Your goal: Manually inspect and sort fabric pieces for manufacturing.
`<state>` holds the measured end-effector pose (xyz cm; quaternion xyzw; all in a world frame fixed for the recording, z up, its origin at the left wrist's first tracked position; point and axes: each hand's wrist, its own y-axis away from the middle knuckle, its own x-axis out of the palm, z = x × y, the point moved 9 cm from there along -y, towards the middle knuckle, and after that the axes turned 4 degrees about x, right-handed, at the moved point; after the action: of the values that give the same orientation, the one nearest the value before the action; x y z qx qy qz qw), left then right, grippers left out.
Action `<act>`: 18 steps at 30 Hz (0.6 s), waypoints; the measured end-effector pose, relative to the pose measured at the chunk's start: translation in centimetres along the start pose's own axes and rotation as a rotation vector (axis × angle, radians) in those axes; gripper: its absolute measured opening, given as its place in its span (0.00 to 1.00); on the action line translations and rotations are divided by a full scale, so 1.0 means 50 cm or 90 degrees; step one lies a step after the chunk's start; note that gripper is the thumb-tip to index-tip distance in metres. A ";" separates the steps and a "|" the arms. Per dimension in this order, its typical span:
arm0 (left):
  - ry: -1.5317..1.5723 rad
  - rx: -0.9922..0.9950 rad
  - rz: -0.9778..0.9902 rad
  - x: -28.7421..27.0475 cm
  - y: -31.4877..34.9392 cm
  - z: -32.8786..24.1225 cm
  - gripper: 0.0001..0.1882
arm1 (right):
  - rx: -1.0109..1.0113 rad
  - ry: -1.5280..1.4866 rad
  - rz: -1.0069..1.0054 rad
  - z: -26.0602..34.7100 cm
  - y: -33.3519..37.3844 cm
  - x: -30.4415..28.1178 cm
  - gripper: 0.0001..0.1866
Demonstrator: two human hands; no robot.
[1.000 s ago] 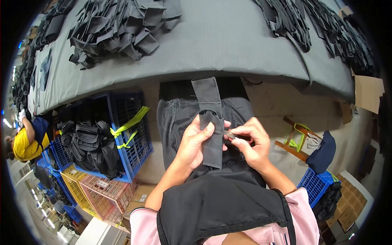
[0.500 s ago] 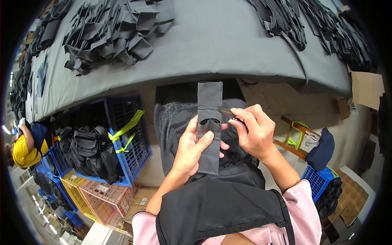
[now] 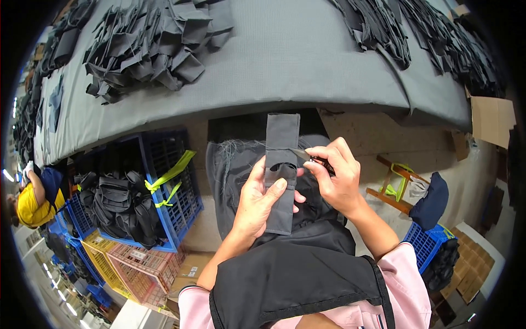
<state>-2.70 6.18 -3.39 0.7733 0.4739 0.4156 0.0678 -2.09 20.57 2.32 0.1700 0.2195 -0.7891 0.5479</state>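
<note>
A long dark grey fabric strip (image 3: 282, 131) with a curved opening near its middle is held upright above my lap. My left hand (image 3: 260, 200) is closed around its lower half, thumb on the front and fingertips showing past the right edge. In my right hand (image 3: 337, 172) is a small pair of thread snips (image 3: 306, 156) with dark handles. Their pointed blades touch or nearly touch the strip's right edge, level with a seam just above the opening. Loose thread ends (image 3: 230, 151) lie on the black apron (image 3: 296, 274) over my lap.
A grey-covered table (image 3: 274, 60) carries piles of dark fabric pieces (image 3: 159, 49). At the left stand a blue crate (image 3: 181, 192) of black bags and a pink crate (image 3: 148, 263). A wooden stool (image 3: 392, 186) is at the right. A person in yellow (image 3: 33, 203) is far left.
My right hand has shifted slightly left, bringing the snips' blades further over the strip's edge. The strip has dropped a little in my left hand's hold.
</note>
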 end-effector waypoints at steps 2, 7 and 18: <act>-0.006 0.013 -0.006 -0.002 0.004 -0.001 0.30 | -0.133 0.061 -0.057 0.049 0.000 -0.015 0.11; -0.027 0.012 -0.020 -0.005 0.004 0.004 0.31 | -0.151 0.158 0.006 0.051 -0.007 0.019 0.18; -0.052 -0.009 -0.001 0.003 0.007 0.008 0.32 | -0.207 0.163 0.047 0.069 -0.016 0.027 0.18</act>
<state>-2.12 6.23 -3.38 0.7888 0.4684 0.3870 0.0926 -3.39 17.93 4.67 0.1862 0.4054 -0.6946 0.5644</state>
